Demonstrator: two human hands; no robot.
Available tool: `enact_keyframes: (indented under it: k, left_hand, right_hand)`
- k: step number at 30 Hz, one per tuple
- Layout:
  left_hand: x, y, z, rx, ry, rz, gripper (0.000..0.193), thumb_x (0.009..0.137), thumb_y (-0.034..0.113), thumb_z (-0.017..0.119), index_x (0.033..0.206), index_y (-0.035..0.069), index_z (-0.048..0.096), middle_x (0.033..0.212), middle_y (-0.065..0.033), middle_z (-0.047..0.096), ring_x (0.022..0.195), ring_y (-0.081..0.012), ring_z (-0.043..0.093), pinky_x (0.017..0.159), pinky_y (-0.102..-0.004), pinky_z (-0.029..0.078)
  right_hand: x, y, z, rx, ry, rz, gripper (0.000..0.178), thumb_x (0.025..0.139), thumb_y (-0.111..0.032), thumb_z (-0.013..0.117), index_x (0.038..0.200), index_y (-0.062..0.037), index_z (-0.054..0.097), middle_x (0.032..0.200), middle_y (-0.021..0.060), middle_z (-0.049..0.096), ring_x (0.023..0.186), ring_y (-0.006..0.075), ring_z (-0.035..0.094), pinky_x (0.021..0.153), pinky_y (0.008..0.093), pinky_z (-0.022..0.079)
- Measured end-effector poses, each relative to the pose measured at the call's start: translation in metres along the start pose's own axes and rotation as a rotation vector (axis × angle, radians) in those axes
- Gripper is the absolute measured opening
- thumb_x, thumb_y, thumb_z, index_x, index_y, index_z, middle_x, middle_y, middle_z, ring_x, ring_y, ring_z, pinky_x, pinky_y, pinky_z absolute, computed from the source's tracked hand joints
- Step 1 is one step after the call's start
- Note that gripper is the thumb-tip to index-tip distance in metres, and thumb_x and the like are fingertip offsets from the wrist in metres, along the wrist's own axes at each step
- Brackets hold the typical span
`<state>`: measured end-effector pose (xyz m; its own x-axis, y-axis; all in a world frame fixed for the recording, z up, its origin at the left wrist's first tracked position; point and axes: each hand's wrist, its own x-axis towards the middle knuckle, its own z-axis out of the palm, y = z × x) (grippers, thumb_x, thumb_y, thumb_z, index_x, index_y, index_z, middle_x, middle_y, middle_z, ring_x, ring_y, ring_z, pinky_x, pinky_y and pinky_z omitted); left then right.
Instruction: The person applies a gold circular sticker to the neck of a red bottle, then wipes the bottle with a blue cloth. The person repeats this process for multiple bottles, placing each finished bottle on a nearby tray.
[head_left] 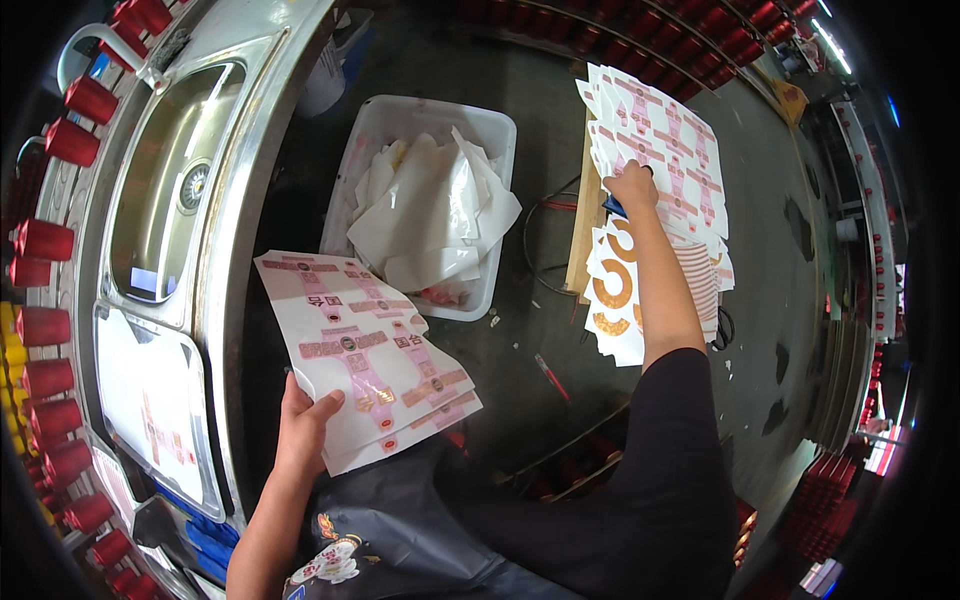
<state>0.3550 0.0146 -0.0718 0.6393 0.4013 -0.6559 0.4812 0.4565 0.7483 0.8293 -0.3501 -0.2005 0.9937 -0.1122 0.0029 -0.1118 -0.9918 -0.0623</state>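
Note:
My left hand (305, 425) grips the lower left edge of a few white decal sheets (365, 350), thumb on top. Pink and gold label shapes repeat across them. Out to the right, my right hand (632, 185) is closed over the near part of a fanned stack of similar pink decal sheets (670, 130). What its fingers hold is hidden; a small dark bit shows beside them and something blue lies just below. Next to my right forearm lie white sheets with gold curved shapes (612, 275) and others with pinkish stripes (697, 270).
A white plastic tub (505, 160) holds crumpled translucent paper. On the left is a metal sink (175, 190), with a tray of water and a decal sheet (150, 410) before it. Red cups (45, 240) line the far left. A red pen-like object (552, 379) lies on the floor.

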Motion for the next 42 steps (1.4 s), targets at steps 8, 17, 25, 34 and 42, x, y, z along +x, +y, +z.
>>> enact_keyframes:
  k: [8,17,25,34,42]
  left_hand:
    - [0.0,-0.002,-0.006,-0.043,-0.012,0.001,0.051,0.09,-0.008,0.057,0.138,0.003,0.043,0.13,-0.0152,0.061,0.116,-0.0246,0.062,0.099,-0.0385,0.051]
    - [0.004,-0.004,-0.007,-0.068,-0.053,-0.012,0.049,0.091,-0.008,0.056,0.137,0.002,0.044,0.129,-0.0148,0.062,0.116,-0.024,0.062,0.1,-0.0377,0.05]
    - [0.002,-0.002,-0.008,-0.076,-0.047,0.0,0.048,0.091,-0.008,0.056,0.137,0.001,0.044,0.127,-0.0143,0.063,0.114,-0.023,0.064,0.099,-0.0369,0.05]
    - [0.004,0.001,-0.009,-0.097,-0.077,-0.007,0.049,0.092,-0.009,0.055,0.138,0.002,0.043,0.128,-0.0148,0.063,0.114,-0.0235,0.064,0.098,-0.0374,0.052]
    - [0.001,0.004,-0.007,-0.064,-0.119,-0.003,0.052,0.09,-0.01,0.054,0.139,0.001,0.044,0.13,-0.0148,0.062,0.116,-0.0245,0.063,0.099,-0.0378,0.051]
  right_hand:
    - [-0.01,0.007,-0.015,-0.18,0.138,-0.405,0.02,0.088,-0.009,0.054,0.098,-0.0044,0.07,0.113,0.0232,0.062,0.085,0.0413,0.07,0.073,0.0513,0.056]
    - [-0.03,-0.007,-0.019,-0.252,0.067,-0.203,0.053,0.081,-0.05,0.075,0.105,-0.0036,0.073,0.117,0.0194,0.061,0.092,0.0396,0.07,0.078,0.0504,0.057]
    - [-0.008,0.006,-0.007,-0.28,0.206,-0.285,0.026,0.089,-0.023,0.059,0.092,-0.0021,0.074,0.113,0.018,0.064,0.082,0.0397,0.072,0.071,0.051,0.058]
    - [0.03,0.057,-0.07,-0.145,0.563,-0.195,0.026,0.097,-0.022,0.05,0.092,-0.0031,0.068,0.101,0.0209,0.068,0.08,0.0432,0.07,0.07,0.055,0.055]
    - [0.021,0.04,-0.087,0.115,0.595,-0.292,0.026,0.096,-0.023,0.051,0.092,-0.0032,0.067,0.094,0.0221,0.067,0.085,0.0456,0.065,0.076,0.0545,0.052]
